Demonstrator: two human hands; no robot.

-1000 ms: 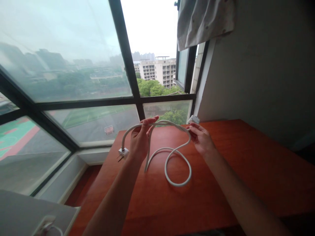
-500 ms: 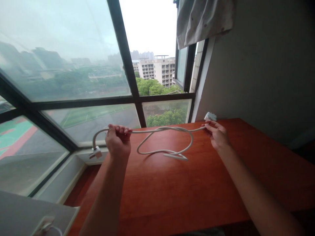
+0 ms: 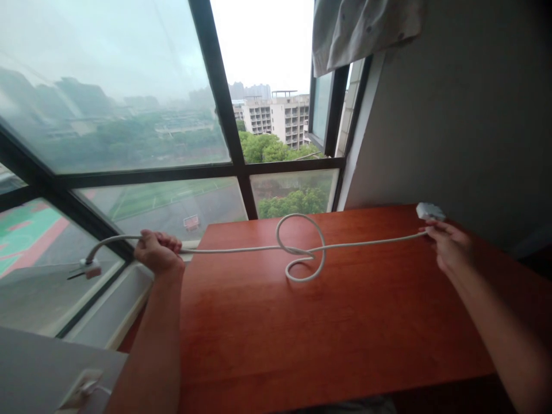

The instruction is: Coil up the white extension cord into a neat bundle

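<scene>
A white power cord [image 3: 362,244] stretches between my two hands over the reddish-brown desk [image 3: 336,333]. Near its middle the cord curls into two loops, a larger one above a smaller one. My left hand [image 3: 159,252] is closed round the cord beyond the desk's left edge. From that hand a short end bends down to a white plug [image 3: 91,268] with metal prongs. At the far right of the desk, my right hand [image 3: 451,244] pinches the cord's other end. Just above its fingers sits a white block-like connector [image 3: 430,211], its details blurred.
Behind the desk are dark-framed windows [image 3: 155,175], with one pane swung outward at the right. A pale curtain [image 3: 366,29] hangs above it. To the right is a grey wall [image 3: 444,126]. At the lower left a wall socket [image 3: 81,391] has a white plug and cable in it.
My hands have moved apart, the left one leftward and the right one rightward. The cord between them is straighter, and its wide loop has shrunk into smaller curls.
</scene>
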